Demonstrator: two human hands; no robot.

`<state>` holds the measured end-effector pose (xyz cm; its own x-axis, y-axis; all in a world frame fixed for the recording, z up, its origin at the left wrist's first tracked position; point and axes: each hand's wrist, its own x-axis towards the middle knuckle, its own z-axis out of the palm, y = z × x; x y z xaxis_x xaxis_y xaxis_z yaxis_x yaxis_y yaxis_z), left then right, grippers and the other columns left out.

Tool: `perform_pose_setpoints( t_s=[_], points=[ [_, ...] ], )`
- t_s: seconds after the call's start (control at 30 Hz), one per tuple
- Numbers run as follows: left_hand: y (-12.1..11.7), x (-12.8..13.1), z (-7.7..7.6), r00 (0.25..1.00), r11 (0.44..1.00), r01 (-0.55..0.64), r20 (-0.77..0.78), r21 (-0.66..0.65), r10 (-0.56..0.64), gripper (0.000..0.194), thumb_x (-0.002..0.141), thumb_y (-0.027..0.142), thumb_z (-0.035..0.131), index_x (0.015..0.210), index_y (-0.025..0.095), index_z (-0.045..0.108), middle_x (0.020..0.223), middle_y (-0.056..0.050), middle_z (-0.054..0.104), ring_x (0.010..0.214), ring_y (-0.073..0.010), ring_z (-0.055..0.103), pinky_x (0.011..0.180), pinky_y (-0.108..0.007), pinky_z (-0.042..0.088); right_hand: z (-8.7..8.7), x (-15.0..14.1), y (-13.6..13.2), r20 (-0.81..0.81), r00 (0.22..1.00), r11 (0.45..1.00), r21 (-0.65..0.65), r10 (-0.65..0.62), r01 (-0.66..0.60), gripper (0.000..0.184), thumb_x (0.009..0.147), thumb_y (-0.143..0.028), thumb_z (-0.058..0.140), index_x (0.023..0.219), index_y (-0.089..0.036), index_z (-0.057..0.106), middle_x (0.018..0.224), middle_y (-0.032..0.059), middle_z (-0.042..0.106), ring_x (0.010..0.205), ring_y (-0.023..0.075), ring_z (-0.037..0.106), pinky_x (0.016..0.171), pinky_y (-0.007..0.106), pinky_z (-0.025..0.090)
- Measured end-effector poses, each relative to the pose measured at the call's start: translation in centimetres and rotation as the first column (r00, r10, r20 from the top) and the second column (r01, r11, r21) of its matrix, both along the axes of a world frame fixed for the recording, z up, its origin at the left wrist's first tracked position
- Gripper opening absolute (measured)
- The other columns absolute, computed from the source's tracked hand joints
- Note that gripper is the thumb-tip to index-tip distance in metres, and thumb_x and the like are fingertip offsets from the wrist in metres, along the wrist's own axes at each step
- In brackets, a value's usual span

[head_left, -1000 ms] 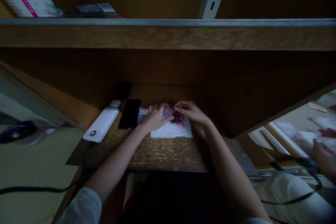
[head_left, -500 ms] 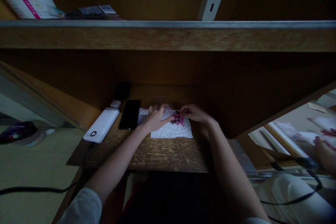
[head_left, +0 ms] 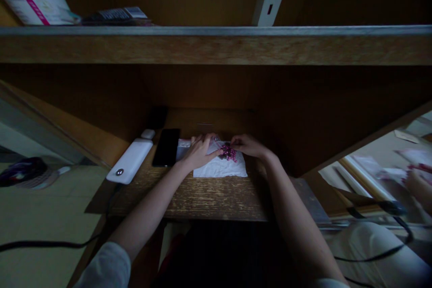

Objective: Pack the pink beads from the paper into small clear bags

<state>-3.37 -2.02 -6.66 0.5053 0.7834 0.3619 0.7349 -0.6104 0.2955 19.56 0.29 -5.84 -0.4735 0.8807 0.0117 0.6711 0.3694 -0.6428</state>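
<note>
Pink beads (head_left: 229, 153) are lying toward two o'clock on the cloth (head_left: 216, 171), the left hand (head_left: 198, 151) bracing from nine, the right hand (head_left: 249, 145) fingering from one, neither grip readable from here, delicate handling seemingly being needed next.

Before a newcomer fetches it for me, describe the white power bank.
Below the thick wooden shelf lies a worn brown desktop. On its left side, left of the black phone, is the white power bank. Unlike the smaller white piece behind it, it is long, with a round dark spot.
</note>
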Motion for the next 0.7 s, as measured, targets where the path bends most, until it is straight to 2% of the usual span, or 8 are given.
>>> perform_pose_setpoints(
  t_s=[0.23,0.5,0.7],
  points=[
    [-0.10,-0.01,0.10,1.000,1.000,0.007,-0.009,0.000,-0.007,0.056,0.085,0.057,0.039,0.124,0.017,0.035,0.121,-0.013,0.054,0.111,-0.0295,0.050,0.094,-0.050,0.033,0.42,-0.09,-0.23,-0.008,1.000,1.000,0.002,-0.025,0.025,0.014,0.075,-0.023,0.053,0.079,-0.015,0.064,0.075,0.0044,0.065,0.067,0.0139,0.057,0.061,0.023,0.040],
    [-0.13,-0.03,0.16,1.000,1.000,0.002,-0.010,-0.019,-0.002,0.058,0.085,0.058,0.037,0.125,0.017,0.035,0.122,-0.013,0.053,0.112,-0.0302,0.050,0.095,-0.051,0.032,0.13,0.66,-0.10,-0.013,1.000,0.997,-0.077,-0.019,0.018,0.017,0.073,-0.029,0.057,0.081,-0.015,0.064,0.075,0.0037,0.065,0.064,0.0134,0.056,0.058,0.023,0.040],
    [-0.14,0.00,0.25,1.000,1.000,0.001,-0.002,-0.025,-0.001,0.058,0.084,0.058,0.038,0.125,0.017,0.036,0.121,-0.013,0.054,0.111,-0.0297,0.050,0.094,-0.050,0.032,0.15,0.70,-0.12,0.001,1.000,0.992,-0.128,0.012,-0.011,0.013,0.070,-0.026,0.060,0.076,-0.015,0.064,0.073,0.0035,0.064,0.064,0.0134,0.056,0.058,0.023,0.040]
  ],
)
